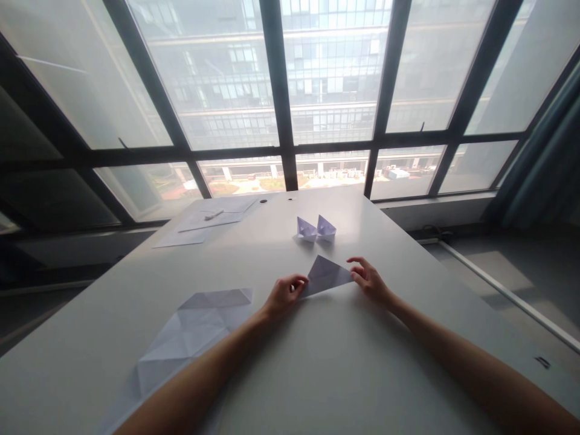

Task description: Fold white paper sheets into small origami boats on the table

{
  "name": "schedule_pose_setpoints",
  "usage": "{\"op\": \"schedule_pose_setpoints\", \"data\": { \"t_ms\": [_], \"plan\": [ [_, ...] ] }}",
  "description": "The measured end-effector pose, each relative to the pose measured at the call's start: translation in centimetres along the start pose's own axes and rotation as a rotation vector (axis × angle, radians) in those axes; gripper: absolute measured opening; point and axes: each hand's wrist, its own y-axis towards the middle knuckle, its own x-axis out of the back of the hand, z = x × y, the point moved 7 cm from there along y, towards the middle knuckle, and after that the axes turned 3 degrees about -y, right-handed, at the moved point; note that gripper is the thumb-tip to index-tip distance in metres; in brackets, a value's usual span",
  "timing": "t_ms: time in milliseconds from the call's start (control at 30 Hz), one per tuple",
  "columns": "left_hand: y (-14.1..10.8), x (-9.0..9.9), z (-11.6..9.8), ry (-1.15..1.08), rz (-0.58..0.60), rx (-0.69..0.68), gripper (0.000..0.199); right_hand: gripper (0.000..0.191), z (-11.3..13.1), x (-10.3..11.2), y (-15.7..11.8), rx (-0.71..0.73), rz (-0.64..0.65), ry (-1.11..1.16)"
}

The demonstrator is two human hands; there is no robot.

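Observation:
A sheet of white paper folded into a triangle [327, 275] is held between my two hands, its peak pointing away from me. My left hand [284, 295] pinches its left corner between thumb and fingers. At the right corner, my right hand [368, 279] grips the paper with the thumb and a finger, while the index finger is lifted off. Just beyond stand two folded paper boats [316, 229], side by side. A creased, unfolded sheet of paper [193, 331] lies to the left, partly hidden under my left forearm.
The white table [362, 368] reaches to the windows. Flat paper sheets [212, 219] lie at its far left, with a small white pen-like item [214, 215] on them. A small dark object [542, 362] sits near the right edge.

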Motion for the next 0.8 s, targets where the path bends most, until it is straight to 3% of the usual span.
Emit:
{"op": "schedule_pose_setpoints", "data": {
  "t_ms": [200,367,600,800],
  "plan": [
    [0.2,0.4,0.6,-0.035,-0.02,0.008,0.021,0.033,-0.1,0.0,0.0,-0.01,-0.003,-0.043],
    [0.1,0.5,0.3,-0.034,-0.05,-0.083,0.014,0.034,-0.3,0.1,0.1,0.003,-0.018,-0.115],
    [-0.6,-1.2,-1.1,0.13,0.109,-0.243,0.024,0.034,-0.6,-0.2,0.0,0.033,-0.02,-0.298],
    [-0.9,-2.1,-1.9,0.146,0.227,-0.287,0.029,0.052,0.2,-0.2,-0.3,0.058,-0.019,-0.403]
  ]
}}
